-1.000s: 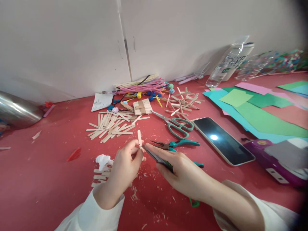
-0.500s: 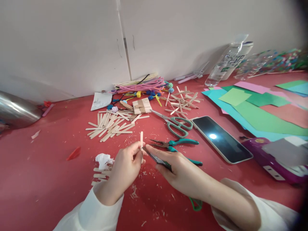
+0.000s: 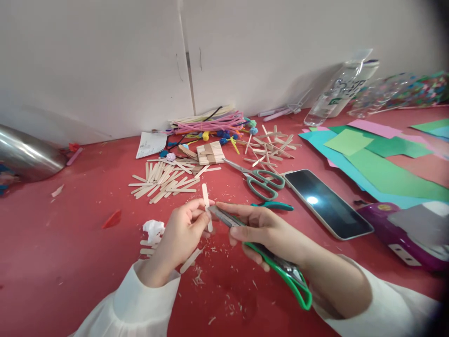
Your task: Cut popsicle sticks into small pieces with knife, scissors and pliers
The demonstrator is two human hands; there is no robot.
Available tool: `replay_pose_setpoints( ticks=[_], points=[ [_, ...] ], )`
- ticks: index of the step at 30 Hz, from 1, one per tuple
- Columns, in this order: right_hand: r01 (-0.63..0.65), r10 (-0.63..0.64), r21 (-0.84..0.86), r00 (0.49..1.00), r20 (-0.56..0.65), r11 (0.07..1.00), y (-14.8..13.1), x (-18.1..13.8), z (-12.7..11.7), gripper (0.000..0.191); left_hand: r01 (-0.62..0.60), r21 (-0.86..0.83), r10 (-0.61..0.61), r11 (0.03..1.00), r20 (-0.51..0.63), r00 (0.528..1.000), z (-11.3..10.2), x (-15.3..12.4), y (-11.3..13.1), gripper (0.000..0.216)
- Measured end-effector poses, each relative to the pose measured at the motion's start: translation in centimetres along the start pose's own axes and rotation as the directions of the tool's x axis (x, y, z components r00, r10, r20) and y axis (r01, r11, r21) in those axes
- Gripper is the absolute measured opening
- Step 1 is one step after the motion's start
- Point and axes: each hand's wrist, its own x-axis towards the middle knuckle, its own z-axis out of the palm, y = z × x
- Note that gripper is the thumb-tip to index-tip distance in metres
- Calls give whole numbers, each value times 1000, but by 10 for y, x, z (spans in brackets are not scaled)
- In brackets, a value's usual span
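My left hand (image 3: 182, 234) pinches a pale wooden craft stick (image 3: 206, 200) and holds it nearly upright above the red table (image 3: 70, 243). My right hand (image 3: 266, 231) grips green-handled cutting pliers (image 3: 280, 269), whose metal jaws meet the stick's lower part. Wood shavings lie under both hands. A cut stick piece (image 3: 190, 260) lies below my left hand.
A pile of craft sticks (image 3: 164, 180) lies beyond my hands, with glued stick panels (image 3: 209, 153), pipe cleaners (image 3: 210, 125) and more sticks (image 3: 268, 147). Green scissors (image 3: 261, 180), teal pliers (image 3: 273, 206), a phone (image 3: 328, 203), coloured paper (image 3: 379, 164), a bottle (image 3: 336, 91), a purple case (image 3: 403, 234) lie right.
My right hand turned so the pliers' green handles now show below the palm. The stick stays pinched at the jaws; the view shifted slightly.
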Motion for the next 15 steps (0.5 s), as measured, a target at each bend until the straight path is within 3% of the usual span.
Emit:
replay_pose_setpoints(
  ticks=[3, 5, 7, 9, 12, 15],
  points=[
    [45, -46, -18, 998, -46, 999, -7, -6, 1, 59, 40, -72, -39, 997, 5, 999, 3, 0, 0, 12],
    [154, -185, -187, 969, -161, 970, -11, -16, 3, 59, 114, -132, -106, 985, 72, 992, 6, -1, 0, 11],
    [223, -355, -423, 897, -264, 878, -9, -29, 6, 59, 189, -193, -162, 963, 146, 976, 10, -5, 0, 12],
    [192, -469, -630, 828, -308, 752, 0, -44, 12, 60, 241, -229, -194, 943, 210, 958, 15, -9, 1, 13],
    [8, -506, -807, 783, -363, 591, 26, -60, 25, 67, 239, -176, -171, 955, 331, 928, 24, -16, 1, 14],
    [-53, -573, -842, 710, -410, 537, 54, -64, 40, 68, 175, -113, -111, 978, 426, 898, 32, -21, -2, 13]
  ],
)
